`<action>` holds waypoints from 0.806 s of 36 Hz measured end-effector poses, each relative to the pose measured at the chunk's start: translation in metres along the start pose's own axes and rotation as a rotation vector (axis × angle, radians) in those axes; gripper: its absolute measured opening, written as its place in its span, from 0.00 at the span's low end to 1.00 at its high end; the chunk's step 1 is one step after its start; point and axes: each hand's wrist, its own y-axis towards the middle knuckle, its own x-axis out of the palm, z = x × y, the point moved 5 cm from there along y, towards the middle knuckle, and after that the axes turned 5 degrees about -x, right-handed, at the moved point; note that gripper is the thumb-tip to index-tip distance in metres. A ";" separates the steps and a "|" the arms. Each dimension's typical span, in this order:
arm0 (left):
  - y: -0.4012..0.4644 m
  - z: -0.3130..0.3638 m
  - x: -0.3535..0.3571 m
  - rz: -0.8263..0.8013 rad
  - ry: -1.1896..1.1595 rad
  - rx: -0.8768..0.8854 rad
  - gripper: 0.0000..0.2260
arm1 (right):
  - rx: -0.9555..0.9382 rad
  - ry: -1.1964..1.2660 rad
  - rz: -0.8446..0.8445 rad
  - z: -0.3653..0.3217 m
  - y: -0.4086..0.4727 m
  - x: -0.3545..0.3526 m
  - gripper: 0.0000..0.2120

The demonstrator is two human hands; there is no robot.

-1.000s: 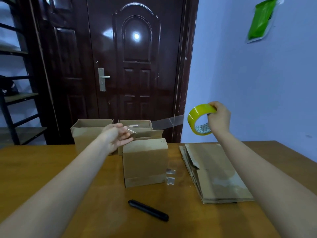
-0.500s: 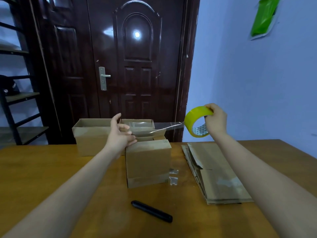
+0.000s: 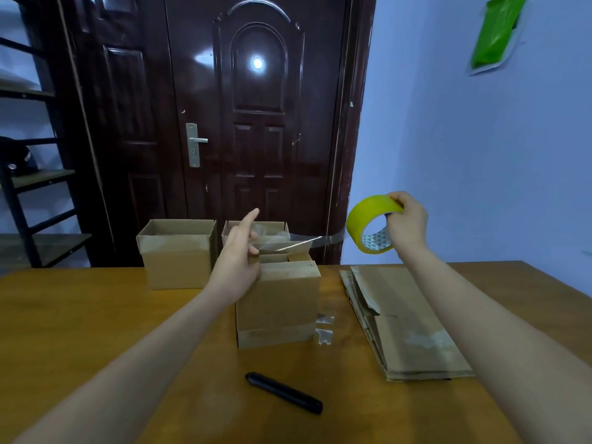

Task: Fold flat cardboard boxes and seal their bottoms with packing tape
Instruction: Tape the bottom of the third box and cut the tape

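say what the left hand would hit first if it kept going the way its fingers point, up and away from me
Probably the dark door. The left hand, pinching the tape strip, points its index finger up over the open boxes behind it, apparently clearing them. Depth is hard to judge from this single view.

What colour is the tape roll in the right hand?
Yellow-green, seen in the head view: tape roll gripped by the right hand.
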 end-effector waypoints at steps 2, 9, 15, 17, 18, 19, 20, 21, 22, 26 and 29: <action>-0.001 0.000 -0.002 0.010 0.053 0.012 0.44 | 0.004 0.007 0.004 -0.001 0.001 0.000 0.14; -0.002 -0.001 -0.011 0.115 0.317 0.014 0.47 | 0.015 0.047 0.011 -0.005 0.004 0.002 0.13; -0.004 -0.001 -0.010 0.113 0.286 0.027 0.48 | 0.025 0.075 0.009 -0.004 0.004 0.001 0.13; -0.005 -0.001 -0.010 0.108 0.286 0.027 0.48 | 0.030 0.079 0.013 -0.003 0.004 0.000 0.13; -0.006 -0.001 -0.011 0.105 0.287 0.020 0.48 | 0.032 0.082 0.017 -0.003 0.003 -0.001 0.13; -0.006 -0.002 -0.011 0.103 0.287 0.010 0.48 | 0.033 0.084 0.019 -0.003 0.003 -0.002 0.13; -0.006 -0.003 -0.011 0.101 0.285 0.003 0.48 | 0.033 0.083 0.020 -0.003 0.003 -0.002 0.13; -0.006 -0.004 -0.011 0.098 0.275 -0.005 0.48 | 0.033 0.080 0.020 -0.003 0.003 -0.003 0.13; -0.006 -0.005 -0.011 0.098 0.254 -0.012 0.49 | 0.035 0.079 0.017 -0.003 0.003 -0.003 0.13; -0.004 -0.010 -0.012 0.111 0.146 -0.092 0.51 | 0.034 0.087 -0.018 -0.005 0.002 0.001 0.13; -0.004 -0.012 -0.012 0.136 0.073 -0.153 0.50 | 0.025 0.061 -0.057 -0.006 -0.001 0.007 0.14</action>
